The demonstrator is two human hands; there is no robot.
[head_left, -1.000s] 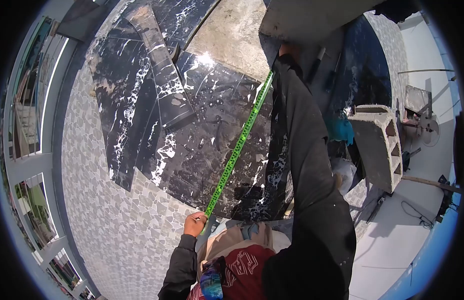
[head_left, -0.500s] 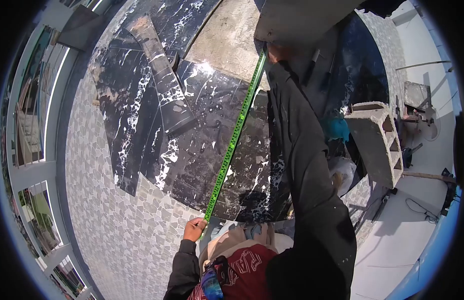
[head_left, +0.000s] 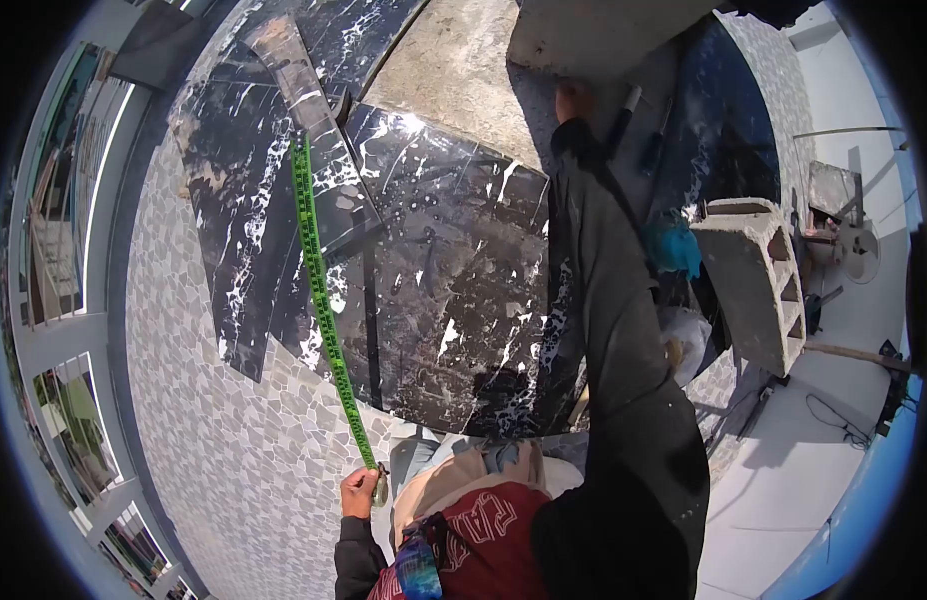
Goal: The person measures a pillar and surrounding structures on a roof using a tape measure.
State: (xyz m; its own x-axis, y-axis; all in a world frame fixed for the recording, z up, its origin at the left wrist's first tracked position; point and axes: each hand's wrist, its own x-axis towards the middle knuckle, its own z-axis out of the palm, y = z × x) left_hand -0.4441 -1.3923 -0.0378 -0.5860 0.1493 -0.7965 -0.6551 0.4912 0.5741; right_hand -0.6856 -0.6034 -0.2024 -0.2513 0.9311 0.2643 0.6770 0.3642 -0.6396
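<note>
Near my body, my left hand (head_left: 358,491) pinches the lower end of a bright green tape measure (head_left: 317,280). A small roundish piece, perhaps its case, sits beside the fingers. The blade runs up and slightly left across black, white-veined slabs (head_left: 463,300), its far tip close to a loose dark strip (head_left: 328,150). My right arm reaches far forward. My right hand (head_left: 573,102) is in shade beside a grey block (head_left: 603,40), apart from the tape; its fingers are too dark to make out.
A hollow concrete block (head_left: 748,285) stands at the right, with a turquoise piece (head_left: 673,243) and a whitish bag (head_left: 683,345) next to it. A bare concrete patch (head_left: 453,70) lies ahead. Patterned stone-look flooring (head_left: 213,430) spreads on the left. A fan (head_left: 859,252) is at far right.
The tape's far end has left my right hand and swung left across the slabs to the loose strip. My left hand has shifted slightly left and nearer my body.
</note>
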